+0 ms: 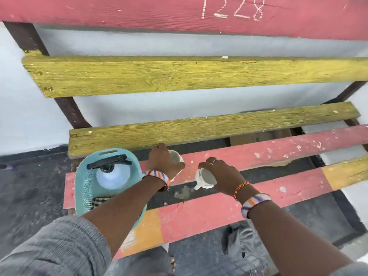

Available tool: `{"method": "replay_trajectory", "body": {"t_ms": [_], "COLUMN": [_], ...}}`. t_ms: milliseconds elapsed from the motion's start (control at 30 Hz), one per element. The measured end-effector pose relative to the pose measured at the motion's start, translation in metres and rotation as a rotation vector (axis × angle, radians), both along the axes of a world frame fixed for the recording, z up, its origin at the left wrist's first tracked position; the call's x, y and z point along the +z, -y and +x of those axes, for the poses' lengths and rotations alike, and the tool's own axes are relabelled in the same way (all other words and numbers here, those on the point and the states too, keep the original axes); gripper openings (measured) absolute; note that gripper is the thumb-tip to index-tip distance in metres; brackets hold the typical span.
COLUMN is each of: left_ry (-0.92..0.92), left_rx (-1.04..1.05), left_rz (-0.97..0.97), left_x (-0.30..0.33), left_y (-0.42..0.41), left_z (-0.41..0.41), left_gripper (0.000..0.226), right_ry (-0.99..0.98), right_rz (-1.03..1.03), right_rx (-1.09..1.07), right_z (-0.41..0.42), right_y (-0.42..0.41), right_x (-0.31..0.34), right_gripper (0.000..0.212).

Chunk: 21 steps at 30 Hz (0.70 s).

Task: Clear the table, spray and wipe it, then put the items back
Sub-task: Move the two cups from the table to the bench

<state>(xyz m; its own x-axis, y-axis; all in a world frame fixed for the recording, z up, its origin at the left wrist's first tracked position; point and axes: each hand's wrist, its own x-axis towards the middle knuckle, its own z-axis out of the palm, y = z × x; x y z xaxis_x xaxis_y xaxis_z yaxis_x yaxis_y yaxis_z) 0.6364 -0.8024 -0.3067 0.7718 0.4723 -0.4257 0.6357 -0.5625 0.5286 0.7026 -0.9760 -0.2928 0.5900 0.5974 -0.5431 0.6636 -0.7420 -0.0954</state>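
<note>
A slatted bench [258,154] painted pink and yellow fills the view. My left hand [164,161] grips a white cup [176,156] standing on the middle pink slat. My right hand [221,171] holds a second white cup [205,179] from above, its handle pointing toward me over the gap between slats. At the bench's left end sits a teal basket [85,184] with a clear spray bottle [112,174], black trigger on top, and a checked cloth [98,202] partly hidden under my left forearm.
The bench backrest has a yellow plank [179,75] and a pink plank [159,14] with chalk numbers. A white wall stands behind. Dark floor lies left of the bench and under it. My grey trouser leg [243,248] shows below the front slat.
</note>
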Motion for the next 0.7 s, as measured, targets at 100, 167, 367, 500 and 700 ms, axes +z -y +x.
{"method": "replay_trajectory", "body": {"t_ms": [100,167,367,500,700], "left_ry": [-0.091,-0.138,-0.208,-0.219,-0.249], "left_rx": [-0.005,-0.017,-0.051,-0.034,-0.002], "left_rz": [0.001,-0.012,-0.040,-0.018,0.033], "left_x": [-0.023,-0.040,-0.070,-0.077,-0.088], "left_y": [0.001,0.006,0.025,0.030,0.037], "left_z": [0.021,0.032,0.045,0.050,0.053], "left_gripper": [0.079,0.082,0.071,0.071,0.078], "right_ry": [-0.011,-0.029,-0.018,0.008,-0.024], "right_rz": [-0.041,-0.097,-0.114,-0.068,-0.066], "right_rx": [0.024,0.048,0.091,0.106,0.067], "right_z": [0.026,0.040,0.061,0.068,0.064], "right_y": [-0.005,-0.008,-0.005,-0.004,0.002], "right_x": [-0.020,-0.034,-0.061,-0.071,-0.077], "right_gripper": [0.062,0.059,0.060,0.060,0.070]}}
